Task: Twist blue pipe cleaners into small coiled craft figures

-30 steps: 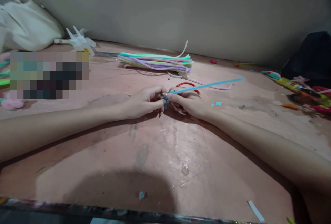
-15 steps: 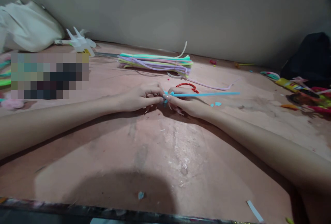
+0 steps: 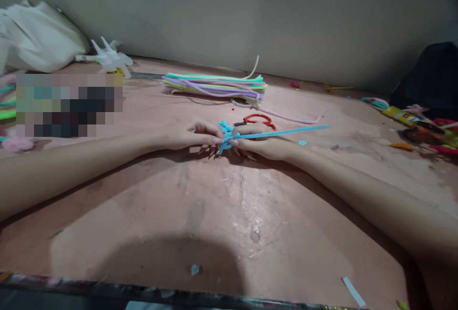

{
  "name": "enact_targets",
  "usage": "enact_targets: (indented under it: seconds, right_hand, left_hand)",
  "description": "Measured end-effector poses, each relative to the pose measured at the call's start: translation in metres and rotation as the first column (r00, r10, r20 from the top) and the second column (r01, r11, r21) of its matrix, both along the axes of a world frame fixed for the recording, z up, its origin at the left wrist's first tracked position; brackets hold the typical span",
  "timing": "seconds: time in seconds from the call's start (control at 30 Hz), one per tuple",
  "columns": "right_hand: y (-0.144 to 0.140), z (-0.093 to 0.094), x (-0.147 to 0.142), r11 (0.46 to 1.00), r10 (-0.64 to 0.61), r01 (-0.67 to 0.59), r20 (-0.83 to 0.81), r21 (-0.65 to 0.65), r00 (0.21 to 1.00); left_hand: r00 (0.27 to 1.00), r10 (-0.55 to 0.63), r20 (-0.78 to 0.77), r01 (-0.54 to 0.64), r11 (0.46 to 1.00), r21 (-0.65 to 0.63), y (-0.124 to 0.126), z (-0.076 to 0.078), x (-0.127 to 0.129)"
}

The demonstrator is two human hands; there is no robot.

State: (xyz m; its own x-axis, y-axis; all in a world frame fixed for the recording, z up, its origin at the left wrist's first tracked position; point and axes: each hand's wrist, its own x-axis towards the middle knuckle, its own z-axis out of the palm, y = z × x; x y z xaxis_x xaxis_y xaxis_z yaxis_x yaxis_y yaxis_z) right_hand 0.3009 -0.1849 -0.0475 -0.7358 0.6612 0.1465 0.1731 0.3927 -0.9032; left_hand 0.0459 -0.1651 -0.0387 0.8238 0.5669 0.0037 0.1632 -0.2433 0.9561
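A light-blue pipe cleaner (image 3: 286, 133) is pinched between my two hands in the middle of the table. Its near end is bent into small loops between my fingertips, while a long straight tail runs out to the right over my right hand. My left hand (image 3: 195, 137) grips the looped part from the left with thumb and finger. From the other side my right hand (image 3: 255, 142) pinches the same loops. Just behind my fingers lie several blue twisted pieces (image 3: 225, 128); whether they join the pipe cleaner I cannot tell. Red-handled scissors (image 3: 259, 118) rest beyond my right hand.
A bundle of pastel pipe cleaners (image 3: 214, 87) lies farther back. Clear glue bottles (image 3: 113, 61) and a white bag (image 3: 43, 38) are at back left, near a pink pompom (image 3: 17, 141). A yellow tube (image 3: 397, 116) and a dark bag (image 3: 429, 81) are at right.
The looped end has tilted and dropped slightly towards me, with my fingertips a little farther apart. More blue pieces and the scissors' pivot now show behind my hands.
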Motion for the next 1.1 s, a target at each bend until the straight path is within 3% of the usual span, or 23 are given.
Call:
enact_targets:
  seconds: [0.13,0.3,0.53,0.83,1.1]
  right_hand:
    - [-0.002,0.006,-0.003,0.997,-0.078,0.078,0.015,0.006,0.997]
    - [0.000,0.003,-0.003,0.997,0.062,-0.066,-0.084,-0.035,0.995]
    - [-0.003,0.004,-0.005,0.996,0.075,-0.078,-0.069,-0.044,0.995]
    - [-0.001,0.004,-0.005,0.995,0.091,-0.093,-0.040,-0.039,0.995]
    - [-0.011,0.000,-0.005,0.944,0.012,-0.042,-0.094,-0.327,0.996]
  left_hand:
    - [0.997,-0.010,0.080,0.031,0.965,-0.261,0.004,-0.002,0.001]
    - [0.989,-0.124,0.075,0.145,0.857,-0.494,0.013,-0.003,0.000]
    - [0.989,-0.113,0.100,0.147,0.873,-0.466,0.014,-0.003,0.000]
    - [0.982,-0.183,0.051,0.188,0.895,-0.405,0.020,-0.004,-0.002]
    - [0.980,-0.199,0.003,0.180,0.882,-0.436,0.021,0.000,-0.003]
